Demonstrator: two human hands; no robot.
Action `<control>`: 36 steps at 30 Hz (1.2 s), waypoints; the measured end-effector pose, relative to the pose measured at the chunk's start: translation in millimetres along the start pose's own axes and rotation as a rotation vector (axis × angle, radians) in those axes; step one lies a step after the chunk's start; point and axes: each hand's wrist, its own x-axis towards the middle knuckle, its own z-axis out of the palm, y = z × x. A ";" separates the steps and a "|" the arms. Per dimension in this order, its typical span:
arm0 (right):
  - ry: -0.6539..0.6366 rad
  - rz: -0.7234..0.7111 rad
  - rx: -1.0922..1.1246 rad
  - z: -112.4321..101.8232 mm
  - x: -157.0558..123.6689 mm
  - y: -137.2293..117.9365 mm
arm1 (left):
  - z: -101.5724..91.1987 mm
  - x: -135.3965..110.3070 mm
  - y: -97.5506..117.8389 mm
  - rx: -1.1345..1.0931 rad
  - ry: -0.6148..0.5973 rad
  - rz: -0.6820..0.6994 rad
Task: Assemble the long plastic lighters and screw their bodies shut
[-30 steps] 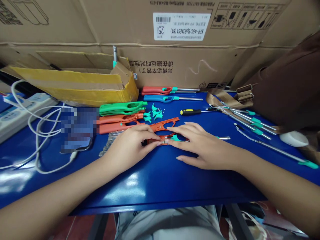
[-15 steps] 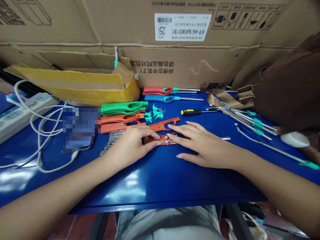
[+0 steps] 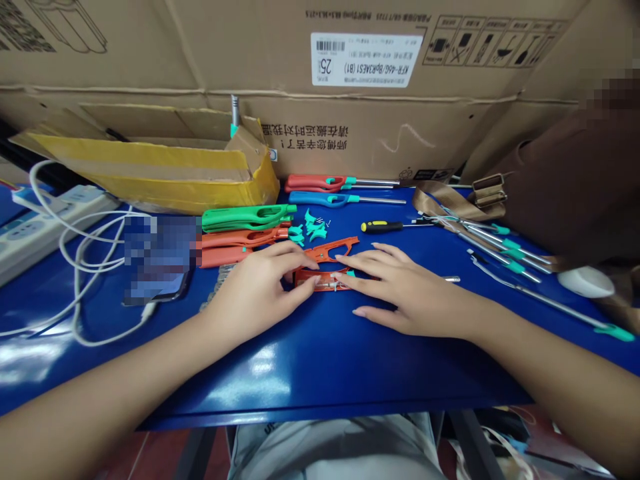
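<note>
The open orange lighter shell (image 3: 329, 284) lies flat on the blue worktop (image 3: 320, 373), between the two hands and in front of the person. Its long axis runs left to right, nearly parallel to the near edge. The left end sits by the left hand (image 3: 263, 280); the right end passes under the right hand (image 3: 403, 290), and a metal tube tip (image 3: 453, 279) shows beyond that hand, pointing right. Whether tube and shell join is hidden.

The left hand's grip is partly open, thumb and forefinger slightly parted over the shell; I cannot tell if they pinch a small part. The right hand's grip is wide open, its fingers spread, the middle ones reaching over the shell's right portion.

Just beyond lies a matching orange half-shell (image 3: 325, 253), its long axis also left to right, the right end angled slightly away from the person. Farther back, the screwdriver (image 3: 383, 227) points its shaft right, and the blue lighter (image 3: 320, 199) likewise points its tube right.
</note>
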 end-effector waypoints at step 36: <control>0.180 0.072 0.312 -8.5 -1.3 18.6 | 15.8 -1.2 -6.4 0.125 -0.181 0.363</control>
